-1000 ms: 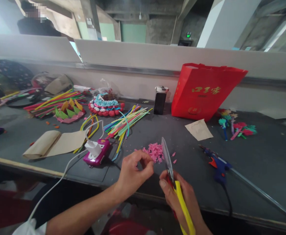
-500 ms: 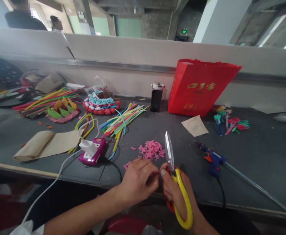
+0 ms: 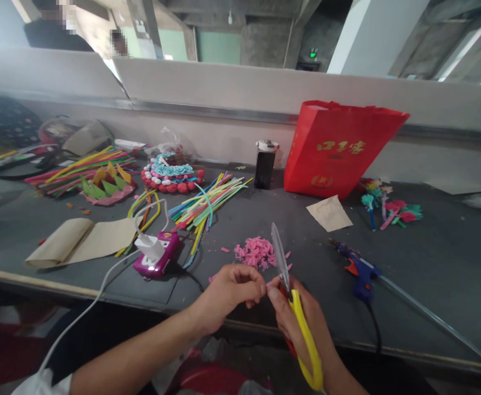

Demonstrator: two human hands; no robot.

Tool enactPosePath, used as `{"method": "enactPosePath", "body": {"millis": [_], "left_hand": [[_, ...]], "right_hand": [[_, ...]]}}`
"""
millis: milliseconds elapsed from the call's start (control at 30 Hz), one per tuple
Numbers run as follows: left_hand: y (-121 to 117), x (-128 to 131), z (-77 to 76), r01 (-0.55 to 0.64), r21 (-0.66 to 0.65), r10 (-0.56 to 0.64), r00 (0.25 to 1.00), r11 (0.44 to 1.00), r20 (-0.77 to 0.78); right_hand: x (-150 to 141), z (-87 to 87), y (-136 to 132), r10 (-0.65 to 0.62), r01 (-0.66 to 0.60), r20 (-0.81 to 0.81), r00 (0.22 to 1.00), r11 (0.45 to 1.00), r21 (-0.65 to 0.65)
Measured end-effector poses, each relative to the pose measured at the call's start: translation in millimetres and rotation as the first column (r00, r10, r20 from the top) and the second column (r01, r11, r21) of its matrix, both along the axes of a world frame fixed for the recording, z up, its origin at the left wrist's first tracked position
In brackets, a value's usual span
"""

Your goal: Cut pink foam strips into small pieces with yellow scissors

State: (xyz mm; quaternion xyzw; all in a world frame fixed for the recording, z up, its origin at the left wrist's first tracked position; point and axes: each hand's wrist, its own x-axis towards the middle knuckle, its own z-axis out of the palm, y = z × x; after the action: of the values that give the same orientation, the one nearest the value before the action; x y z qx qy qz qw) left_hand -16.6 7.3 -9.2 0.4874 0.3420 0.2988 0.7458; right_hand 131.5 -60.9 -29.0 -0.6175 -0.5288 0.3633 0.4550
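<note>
Scissors with silver blades and yellow and red handles point(image 3: 280, 255) were gripped in my right hand point(image 3: 306, 314), just over the near edge of the dark grey worktop point(image 3: 429, 252), blades tilted up toward the far edge. My left hand point(image 3: 232, 292) was curled up right beside it, thumb and fingertips drawn together. Tiny bit of pink showed at the right thumb, but honestly I couldn't tell if the left fingers had hold of it too.

Just past both hands sat a loose heap of small pink cut pieces point(image 3: 254, 252), with a few strays around it. Over toward the right end I had a blue glue gun with an orange trigger point(image 3: 363, 274), its dark cable running off the near edge, and a flat tan paper square point(image 3: 329, 213) farther back.

Along the far edge stood a black bottle with a white lid point(image 3: 265, 167) and, just right of it, a big red bag with gold lettering point(image 3: 339, 153). Left of the pink stuff: a bundle of multicoloured thin strips point(image 3: 211, 203), then a shiny purple power socket point(image 3: 156, 266) near the near edge, white plug in it.
</note>
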Motion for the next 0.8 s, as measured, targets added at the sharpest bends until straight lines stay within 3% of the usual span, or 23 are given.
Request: {"method": "enactPosePath", "body": {"millis": [100,300,467,800], "left_hand": [[2,-1,5.6,-0.116,-0.114,0.134,0.978,0.987,0.162],[4,-5,14.2,-0.221,-0.248,0.308,0.863,0.943,0.402],[-1,-4,17.4,-0.215,-0.275,0.322,0.838,0.937,0.441],[-4,-5,18.8,-0.243,-0.241,0.326,0.848,0.94,0.417]], "right_hand": [[1,2.5,-3,-0.01,-0.009,0.243,0.97,0.997,0.077],[-5,-4.7,-14,0.007,-0.064,0.503,0.864,0.993,0.096],[-7,-13.7,-14,-0.043,-0.103,0.627,0.778,0.975,0.194],[-8,-18.8,-14,-0.119,-0.113,0.699,0.705,0.954,0.277]]}}
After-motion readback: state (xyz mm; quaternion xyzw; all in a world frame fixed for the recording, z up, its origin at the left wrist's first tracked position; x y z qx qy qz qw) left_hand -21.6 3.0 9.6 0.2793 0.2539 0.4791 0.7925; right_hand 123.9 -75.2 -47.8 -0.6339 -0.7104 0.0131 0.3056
